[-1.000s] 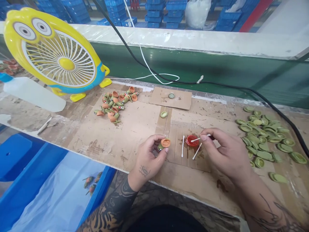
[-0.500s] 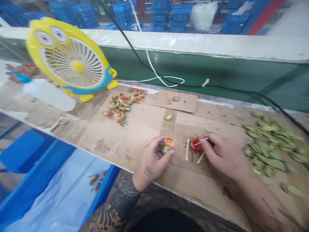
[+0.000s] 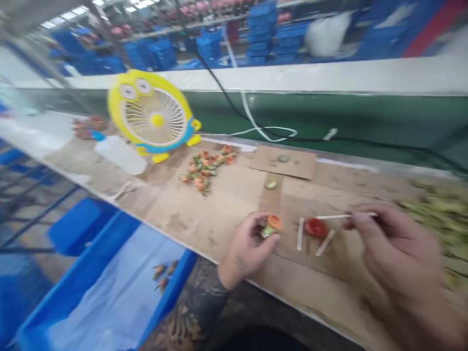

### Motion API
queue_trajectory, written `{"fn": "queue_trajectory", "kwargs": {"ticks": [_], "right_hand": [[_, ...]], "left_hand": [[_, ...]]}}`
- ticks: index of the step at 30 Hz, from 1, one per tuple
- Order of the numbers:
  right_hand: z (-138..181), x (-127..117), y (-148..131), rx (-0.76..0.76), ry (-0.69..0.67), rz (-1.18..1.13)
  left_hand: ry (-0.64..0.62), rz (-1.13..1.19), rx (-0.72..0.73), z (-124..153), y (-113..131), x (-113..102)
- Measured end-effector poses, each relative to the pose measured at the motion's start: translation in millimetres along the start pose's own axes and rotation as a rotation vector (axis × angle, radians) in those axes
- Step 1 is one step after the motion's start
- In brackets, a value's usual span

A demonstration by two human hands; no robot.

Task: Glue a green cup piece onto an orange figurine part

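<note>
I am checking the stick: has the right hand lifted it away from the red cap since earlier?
Yes. The right hand now holds the stick just above the red cap.

Yellow fan (image 3: 155,119) (blue trim), red cap (image 3: 316,227), blue bin (image 3: 91,292).

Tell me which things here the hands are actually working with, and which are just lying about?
In use:
left hand holding an orange-capped piece
right hand holding a swab stick
red cap beside the swab tip

Lying about:
yellow fan
pile of orange pieces
two spare swabs
green pieces
blue bin
</note>
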State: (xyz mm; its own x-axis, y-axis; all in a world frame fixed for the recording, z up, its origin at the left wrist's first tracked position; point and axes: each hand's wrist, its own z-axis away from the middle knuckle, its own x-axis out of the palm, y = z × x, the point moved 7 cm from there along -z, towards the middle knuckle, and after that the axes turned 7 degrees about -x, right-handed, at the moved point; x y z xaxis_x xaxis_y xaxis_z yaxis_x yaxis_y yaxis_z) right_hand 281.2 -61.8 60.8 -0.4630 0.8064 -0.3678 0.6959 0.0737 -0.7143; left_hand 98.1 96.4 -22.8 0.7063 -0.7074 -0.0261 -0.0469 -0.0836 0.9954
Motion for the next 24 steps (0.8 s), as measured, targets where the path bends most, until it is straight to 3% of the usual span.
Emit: {"fn": "queue_trajectory", "kwargs": {"ticks": [2,8,17,21,24], "right_hand": [[2.2,4.3,-9.3,0.03,0.049,-0.086],[14.8,45.5,-15.9,0.098,-0.212,-0.231],[12.9,54.5,-18.3,0.096,-0.309,-0.149],[9.8,51.7,-11.4,0.04,-0.281,-0.114],[8.4,38.4,-4.8,0.067,-0.165,-0.217]], "left_hand": [[-0.016,-0.045,0.001,-4.1,-1.6,-3.0],[-0.059,-0.102,0.033,-5.0,-4.0,7.0],[-0.069,-0.128,0.03,-4.7,-0.9,6.8],[-0.056,-0.171,0.037,-9.1,-1.0,3.2],[-0.045,-0.164,0.04,-0.6,6.7,0.7]]}}
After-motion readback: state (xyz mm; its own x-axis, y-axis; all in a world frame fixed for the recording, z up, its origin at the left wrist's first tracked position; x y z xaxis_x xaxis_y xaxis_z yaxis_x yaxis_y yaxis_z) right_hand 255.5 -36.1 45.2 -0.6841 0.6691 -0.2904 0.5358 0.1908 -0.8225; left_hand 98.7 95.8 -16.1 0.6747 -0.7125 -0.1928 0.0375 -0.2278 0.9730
